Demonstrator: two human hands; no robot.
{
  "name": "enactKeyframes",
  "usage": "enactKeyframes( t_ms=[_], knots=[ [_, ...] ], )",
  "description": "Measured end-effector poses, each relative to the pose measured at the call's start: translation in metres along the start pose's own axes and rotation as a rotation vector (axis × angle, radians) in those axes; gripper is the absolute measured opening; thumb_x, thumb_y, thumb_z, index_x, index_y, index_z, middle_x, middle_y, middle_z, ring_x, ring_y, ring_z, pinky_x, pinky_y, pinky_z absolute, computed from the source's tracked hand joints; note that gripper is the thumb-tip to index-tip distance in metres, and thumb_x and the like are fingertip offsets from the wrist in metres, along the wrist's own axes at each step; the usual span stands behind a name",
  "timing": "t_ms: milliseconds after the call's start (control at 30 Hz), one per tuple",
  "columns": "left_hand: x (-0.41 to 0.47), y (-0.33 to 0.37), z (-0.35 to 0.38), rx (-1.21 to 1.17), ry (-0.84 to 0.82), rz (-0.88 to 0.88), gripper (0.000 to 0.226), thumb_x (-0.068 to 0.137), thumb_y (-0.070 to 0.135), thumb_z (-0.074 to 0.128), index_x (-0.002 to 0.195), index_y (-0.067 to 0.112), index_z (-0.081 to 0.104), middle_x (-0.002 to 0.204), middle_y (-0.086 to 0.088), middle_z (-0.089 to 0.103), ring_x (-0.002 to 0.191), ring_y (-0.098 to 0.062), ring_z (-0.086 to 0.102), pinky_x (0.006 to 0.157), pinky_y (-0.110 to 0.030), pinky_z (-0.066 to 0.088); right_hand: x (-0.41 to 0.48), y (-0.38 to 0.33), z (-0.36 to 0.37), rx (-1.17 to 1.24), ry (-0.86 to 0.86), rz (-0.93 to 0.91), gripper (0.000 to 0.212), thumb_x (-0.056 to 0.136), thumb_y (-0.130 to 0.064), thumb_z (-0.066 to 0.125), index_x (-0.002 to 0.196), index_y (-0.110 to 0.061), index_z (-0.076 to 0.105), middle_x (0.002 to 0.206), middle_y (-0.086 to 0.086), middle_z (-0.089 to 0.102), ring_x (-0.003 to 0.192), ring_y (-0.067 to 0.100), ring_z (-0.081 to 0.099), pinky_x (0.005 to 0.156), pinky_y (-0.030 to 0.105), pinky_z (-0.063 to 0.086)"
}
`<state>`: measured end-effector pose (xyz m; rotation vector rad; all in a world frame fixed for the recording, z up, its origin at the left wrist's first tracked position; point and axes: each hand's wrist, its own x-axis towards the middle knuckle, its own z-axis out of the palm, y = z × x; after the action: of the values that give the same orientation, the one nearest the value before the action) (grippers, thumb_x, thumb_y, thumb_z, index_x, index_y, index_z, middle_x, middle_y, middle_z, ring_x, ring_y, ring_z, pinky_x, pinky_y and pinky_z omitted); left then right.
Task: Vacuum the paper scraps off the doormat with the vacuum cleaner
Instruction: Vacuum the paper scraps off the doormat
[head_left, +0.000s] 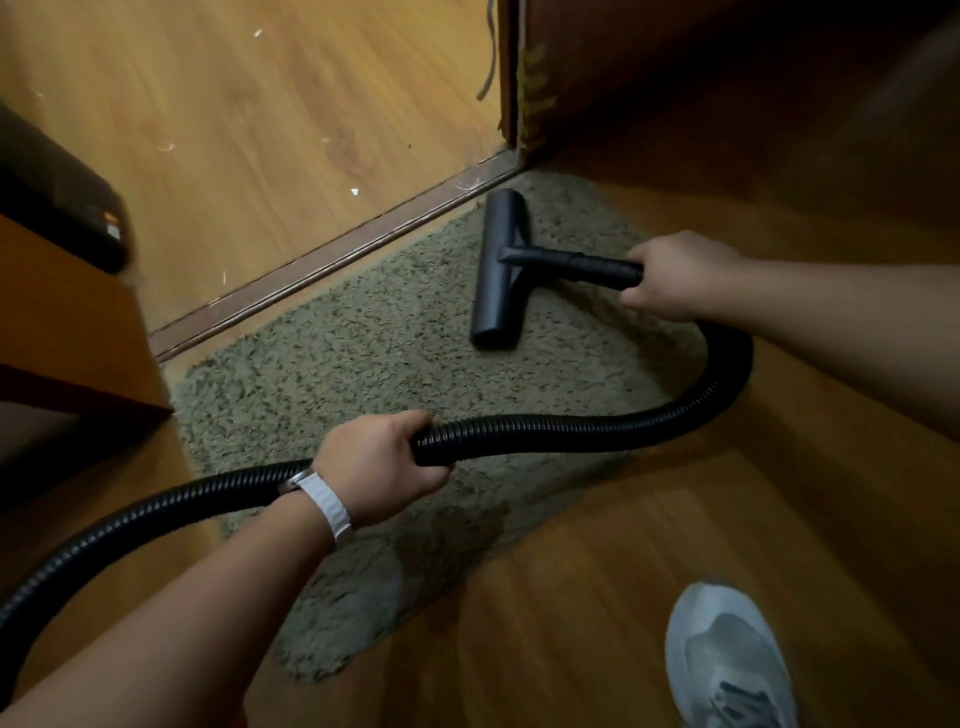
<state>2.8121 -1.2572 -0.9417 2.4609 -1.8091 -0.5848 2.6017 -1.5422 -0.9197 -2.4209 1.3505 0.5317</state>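
Our right hand (675, 275) grips the wand (582, 265), floor nozzle (497, 296) crosswise on the doormat (322, 374) to its left; our left hand (379, 467) clasps the hose (597, 421).

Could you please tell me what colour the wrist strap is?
The wrist strap is white, seen in the head view.

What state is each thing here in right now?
doormat: lying flat beside the threshold.
nozzle: flat on the doormat.
hose: curved in a loop.
left hand: grips the hose.
right hand: grips the nozzle's tube.
paper scraps: scattered on the floor past the threshold.
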Motion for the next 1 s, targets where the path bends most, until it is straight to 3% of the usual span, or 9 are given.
enactKeyframes(
  t_ms=[167,300,600,833,1000],
  knots=[
    [0.004,-0.012,0.002,0.040,0.012,-0.033,0.032,0.077,0.055,0.065,0.088,0.025,0.063,0.066,0.007,0.061,0.066,-0.017,0.062,0.057,-0.028,0.049,0.029,-0.051,-0.002,-0.116,0.025,-0.214,0.018,0.091,-0.040,0.059,0.107,-0.033,0.061,0.080,-0.002,0.061,0.068,0.018,0.060,0.049,0.026,0.038],
    [0.000,-0.023,0.002,0.086,-0.029,-0.042,0.031,0.078,0.055,0.063,0.085,0.026,0.059,0.068,0.007,0.059,0.068,-0.017,0.060,0.059,-0.029,0.048,0.033,-0.084,0.004,-0.229,0.020,-0.399,0.017,0.091,-0.038,0.058,0.108,-0.035,0.058,0.080,-0.005,0.059,0.070,0.018,0.059,0.050,0.028,0.042],
    [-0.040,-0.046,0.014,0.253,-0.172,0.056,0.037,0.080,0.060,0.056,0.097,0.027,0.060,0.087,0.006,0.067,0.081,-0.019,0.067,0.063,-0.028,0.046,-0.005,-0.110,0.046,-0.345,-0.066,-0.700,0.038,0.090,-0.044,0.056,0.128,-0.036,0.053,0.088,-0.006,0.057,0.077,0.021,0.055,0.058,0.029,0.041],
    [-0.048,-0.047,0.032,0.319,-0.242,0.081,0.039,0.081,0.059,0.050,0.105,0.029,0.056,0.097,0.004,0.066,0.089,-0.022,0.065,0.072,-0.033,0.052,-0.012,-0.077,0.063,-0.241,-0.119,-0.553,0.025,0.091,-0.042,0.056,0.115,-0.034,0.053,0.073,-0.010,0.053,0.066,0.016,0.053,0.052,0.029,0.038],
    [-0.043,-0.047,0.041,0.338,-0.315,0.044,0.041,0.084,0.058,0.052,0.112,0.029,0.053,0.106,0.003,0.065,0.098,-0.023,0.064,0.073,-0.034,0.048,0.004,-0.061,0.068,-0.135,-0.222,-0.451,0.025,0.090,-0.043,0.060,0.112,-0.031,0.056,0.082,-0.008,0.061,0.076,0.017,0.061,0.065,0.032,0.050]
  ],
)
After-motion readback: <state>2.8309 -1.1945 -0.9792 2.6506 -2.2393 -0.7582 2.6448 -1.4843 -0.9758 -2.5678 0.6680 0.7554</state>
